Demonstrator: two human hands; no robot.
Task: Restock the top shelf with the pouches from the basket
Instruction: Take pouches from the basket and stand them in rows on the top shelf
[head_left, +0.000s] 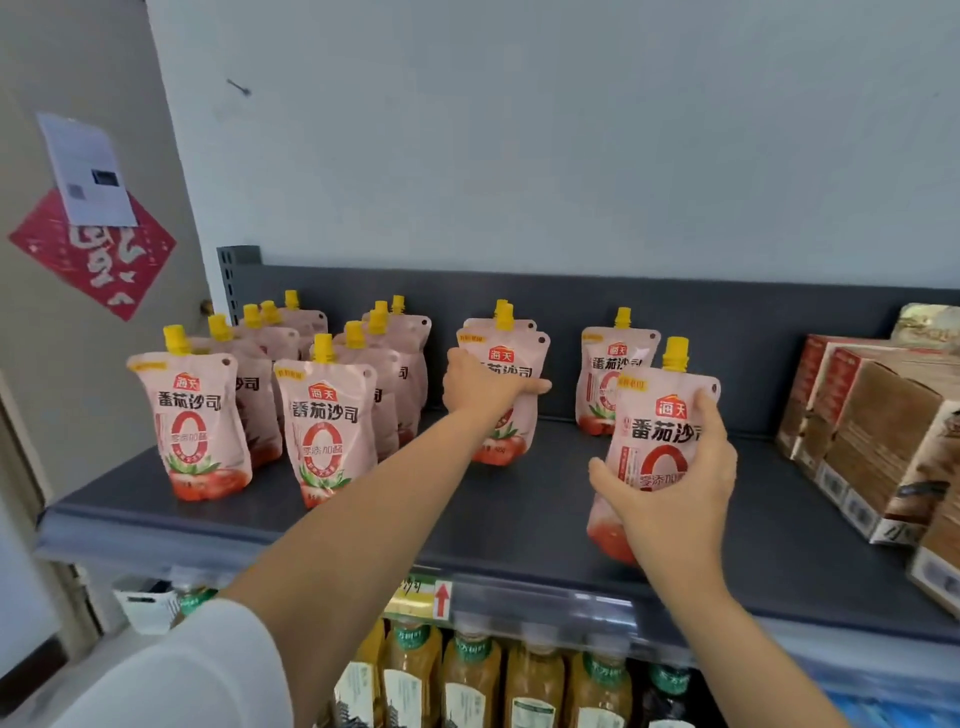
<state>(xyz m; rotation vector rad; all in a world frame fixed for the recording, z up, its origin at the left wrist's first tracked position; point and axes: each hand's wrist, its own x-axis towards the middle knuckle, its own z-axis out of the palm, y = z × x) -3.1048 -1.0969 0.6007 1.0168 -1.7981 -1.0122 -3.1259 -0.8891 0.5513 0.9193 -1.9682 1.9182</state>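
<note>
Pink spouted pouches with yellow caps stand on the dark grey top shelf (519, 499). Two rows of several pouches (327, 415) fill its left part. My left hand (478, 387) grips the front pouch of a middle row (511, 364), which stands on the shelf with another pouch right behind it. My right hand (670, 499) holds a further pouch (662, 431) upright near the shelf's front, its bottom at the board. A single pouch (602, 379) stands behind it by the back panel. The basket is out of sight.
Brown cartons (872, 441) are stacked at the shelf's right end. Bottles of amber drink (472, 675) stand on the shelf below, under a price strip (441, 597). A wall with a red paper sign (93, 254) is on the left.
</note>
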